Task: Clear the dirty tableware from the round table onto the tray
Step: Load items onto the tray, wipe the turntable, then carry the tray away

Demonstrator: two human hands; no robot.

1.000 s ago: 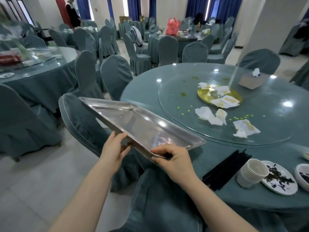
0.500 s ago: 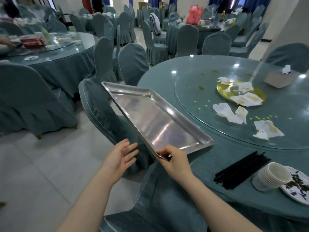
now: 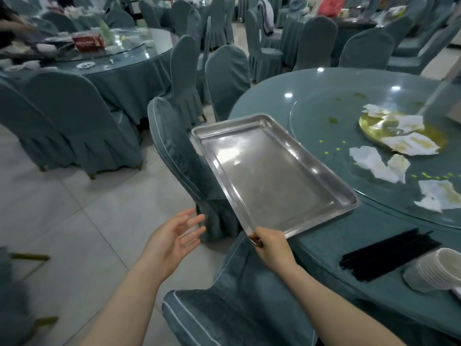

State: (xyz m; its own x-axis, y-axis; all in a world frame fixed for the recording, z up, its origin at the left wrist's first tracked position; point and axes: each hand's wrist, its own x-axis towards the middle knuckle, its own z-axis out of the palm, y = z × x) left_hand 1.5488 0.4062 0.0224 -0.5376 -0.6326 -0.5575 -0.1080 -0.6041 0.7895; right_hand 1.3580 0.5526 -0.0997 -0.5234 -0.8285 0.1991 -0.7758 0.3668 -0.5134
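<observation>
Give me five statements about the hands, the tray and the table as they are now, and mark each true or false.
1. The right hand grips a corner of the metal tray. True.
2. The left hand also holds the tray. False: it is open and off the tray.
3. The tray carries stacked bowls. False: it is empty; the stacked bowls sit on the round table.
4. Black chopsticks lie beside the bowls. True.
5. Crumpled napkins lie on the glass turntable. True.

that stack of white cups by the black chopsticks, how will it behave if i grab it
The stack of white cups lies tilted on its side, so it may roll or slide apart. The cups look thin and probably light. Gripping across several rims seems safer; the black chopsticks lie close beside.
</observation>
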